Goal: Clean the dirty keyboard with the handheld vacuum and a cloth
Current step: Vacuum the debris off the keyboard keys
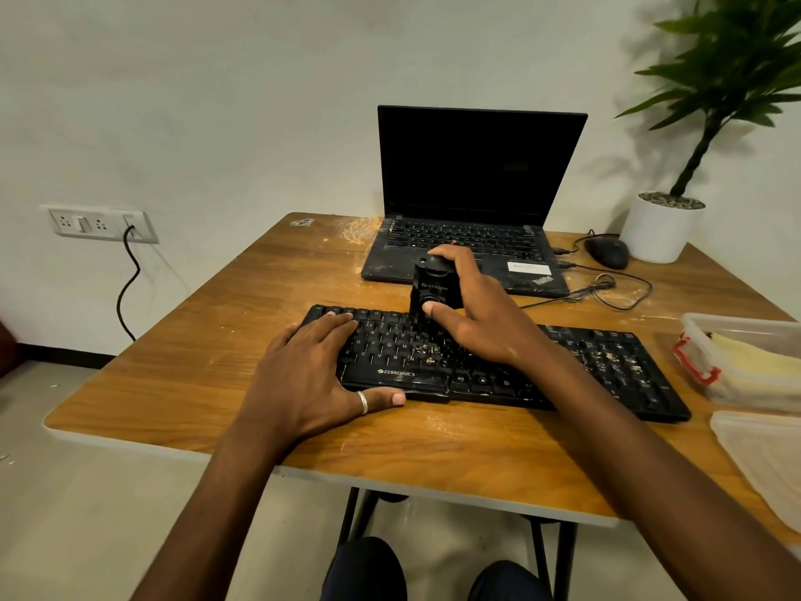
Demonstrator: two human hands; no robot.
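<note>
— Where is the keyboard right now?

— The black Zebronics keyboard (498, 362) lies flat on the wooden bench (208, 340), straight ahead of me, its long side running from nine o'clock to three o'clock. Pale crumbs sit among the keys near the middle and more toward the three o'clock end.

— And your hands?

— My left hand (312, 375) is spread flat over the nine o'clock end of the keyboard, fingers on the keys, thumb with a ring lying along the front edge. My right hand (472, 314) is wrapped around the black handheld vacuum (429, 292), thumb on its front face, fingers curled over the top and far side.

— How does the vacuum stand?

— Upright, its lower end down on the upper key rows near the keyboard's middle. Whether it touches the keys, I cannot tell.

— What else is on the bench?

— At twelve o'clock, an open ThinkPad laptop (472, 201) with a dark screen, dusty around its keys. At about one o'clock, a black mouse (607, 252) with its cable looped beside the laptop, and just past it a white pot holding a green plant (663, 227). At three o'clock, a clear plastic box (745, 336) with a red clip, a yellow cloth (754, 362) folded inside; its lid (763, 453) lies just beside it, nearer me.
</note>
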